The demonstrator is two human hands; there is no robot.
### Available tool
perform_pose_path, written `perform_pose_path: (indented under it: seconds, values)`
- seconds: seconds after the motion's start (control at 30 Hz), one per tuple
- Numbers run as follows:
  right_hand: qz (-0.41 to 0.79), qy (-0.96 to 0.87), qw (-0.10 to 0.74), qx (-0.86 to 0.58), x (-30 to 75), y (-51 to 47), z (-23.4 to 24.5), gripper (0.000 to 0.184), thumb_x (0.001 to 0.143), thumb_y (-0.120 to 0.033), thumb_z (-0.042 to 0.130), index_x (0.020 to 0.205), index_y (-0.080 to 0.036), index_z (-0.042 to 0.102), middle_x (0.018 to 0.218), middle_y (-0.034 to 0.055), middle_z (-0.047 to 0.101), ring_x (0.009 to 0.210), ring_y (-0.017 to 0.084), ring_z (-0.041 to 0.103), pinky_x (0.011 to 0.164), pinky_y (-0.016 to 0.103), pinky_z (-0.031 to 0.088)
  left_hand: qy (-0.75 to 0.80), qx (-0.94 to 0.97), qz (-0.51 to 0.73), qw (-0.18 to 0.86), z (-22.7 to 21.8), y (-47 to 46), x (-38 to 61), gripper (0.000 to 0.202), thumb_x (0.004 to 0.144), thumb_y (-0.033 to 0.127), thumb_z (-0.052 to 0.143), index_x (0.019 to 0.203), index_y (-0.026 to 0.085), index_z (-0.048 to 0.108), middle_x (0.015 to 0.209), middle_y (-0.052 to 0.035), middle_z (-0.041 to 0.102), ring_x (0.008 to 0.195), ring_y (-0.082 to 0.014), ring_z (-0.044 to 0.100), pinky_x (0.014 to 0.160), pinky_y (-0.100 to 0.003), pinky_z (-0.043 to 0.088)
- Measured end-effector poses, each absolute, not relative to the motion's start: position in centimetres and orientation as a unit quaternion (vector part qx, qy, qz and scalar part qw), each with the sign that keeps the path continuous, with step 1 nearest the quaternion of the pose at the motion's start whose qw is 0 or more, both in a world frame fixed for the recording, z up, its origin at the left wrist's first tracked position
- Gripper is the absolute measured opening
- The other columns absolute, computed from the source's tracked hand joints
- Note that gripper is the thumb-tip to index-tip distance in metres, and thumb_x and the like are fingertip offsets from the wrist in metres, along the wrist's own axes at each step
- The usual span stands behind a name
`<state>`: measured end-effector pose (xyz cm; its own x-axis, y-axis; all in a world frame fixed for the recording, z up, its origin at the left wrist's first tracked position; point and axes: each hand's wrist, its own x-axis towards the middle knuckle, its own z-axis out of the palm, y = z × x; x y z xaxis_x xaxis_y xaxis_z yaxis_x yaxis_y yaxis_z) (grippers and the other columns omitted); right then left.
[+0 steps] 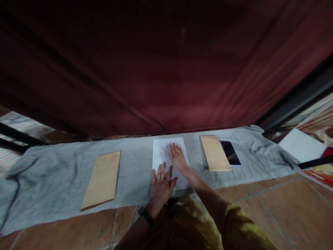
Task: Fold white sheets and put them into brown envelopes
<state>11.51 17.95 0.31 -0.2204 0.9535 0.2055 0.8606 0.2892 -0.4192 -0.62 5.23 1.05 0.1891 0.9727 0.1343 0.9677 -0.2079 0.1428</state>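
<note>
A white sheet of paper (160, 149) lies on the grey cloth in front of me. My left hand (161, 185) rests on the sheet's near left part, fingers spread and stretched forward. Farther up the sheet, my right hand (178, 158) lies flat with its fingers extended. Neither hand grips anything. To the left is a brown envelope (102, 180) with a small reddish mark near its upper corner. Right of the sheet lies a stack of brown envelopes (215, 153), beside a dark-screened phone (230, 152).
The grey cloth (137, 156) covers a long low surface. Behind it hangs a dark red cloth (166, 86). Dark bars stand at both sides. White paper (301, 146) and a colourful printed sheet (321, 175) lie at the far right. Terracotta tiles (293, 205) form the floor.
</note>
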Motion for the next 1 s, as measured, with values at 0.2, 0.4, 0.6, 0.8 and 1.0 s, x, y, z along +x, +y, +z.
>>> perform_pose_path:
  seconds: [0.2,0.4,0.6,0.8,1.0]
  values:
    - [0.078,-0.787,0.196,-0.58,12.0,9.6,-1.0,0.053,0.105,-0.031,0.038,0.155,-0.014,0.041,0.162,0.0142,0.037,0.151,0.028,0.033,0.123,0.05,0.029,0.614,0.786,0.071,0.012,1.2,5.0,-0.9,0.056,0.098,0.034,0.044,0.152,0.019,0.047,0.162,-0.0157,0.038,0.154,-0.0332,0.025,0.124,-0.062,0.016]
    - [0.034,-0.789,0.169,-0.59,13.9,9.5,-0.7,0.054,0.106,-0.036,0.039,0.156,-0.017,0.04,0.164,0.0135,0.033,0.151,0.029,0.033,0.123,0.05,0.028,0.627,0.772,0.103,-0.021,0.7,5.3,-1.2,0.056,0.102,0.028,0.035,0.156,0.016,0.039,0.164,-0.0138,0.035,0.154,-0.0284,0.027,0.125,-0.056,0.022]
    - [-0.008,-0.789,0.177,-0.588,13.8,9.5,-1.2,0.053,0.105,-0.033,0.041,0.154,-0.014,0.044,0.163,0.0162,0.035,0.149,0.031,0.036,0.122,0.05,0.027,0.609,0.777,0.157,-0.026,0.5,10.4,-0.4,0.059,0.103,0.031,0.032,0.157,0.009,0.033,0.165,-0.0155,0.033,0.155,-0.0269,0.025,0.125,-0.05,0.027]
    - [-0.022,-0.787,0.207,-0.581,13.8,9.6,-1.7,0.053,0.105,-0.036,0.044,0.154,-0.016,0.044,0.161,0.0162,0.039,0.148,0.031,0.038,0.12,0.05,0.03,0.656,0.741,0.139,-0.022,-0.7,14.2,-2.7,0.066,0.103,0.046,0.033,0.155,0.004,0.036,0.162,-0.0215,0.035,0.154,-0.03,0.028,0.124,-0.05,0.027]
    - [-0.011,-0.783,0.199,-0.589,13.7,9.5,-1.5,0.054,0.105,-0.036,0.043,0.155,-0.016,0.042,0.162,0.0166,0.038,0.148,0.032,0.038,0.121,0.051,0.029,0.679,0.711,0.178,-0.03,-0.6,14.1,-5.3,0.063,0.104,0.038,0.028,0.156,0.003,0.034,0.16,-0.0223,0.038,0.153,-0.0308,0.029,0.124,-0.054,0.025]
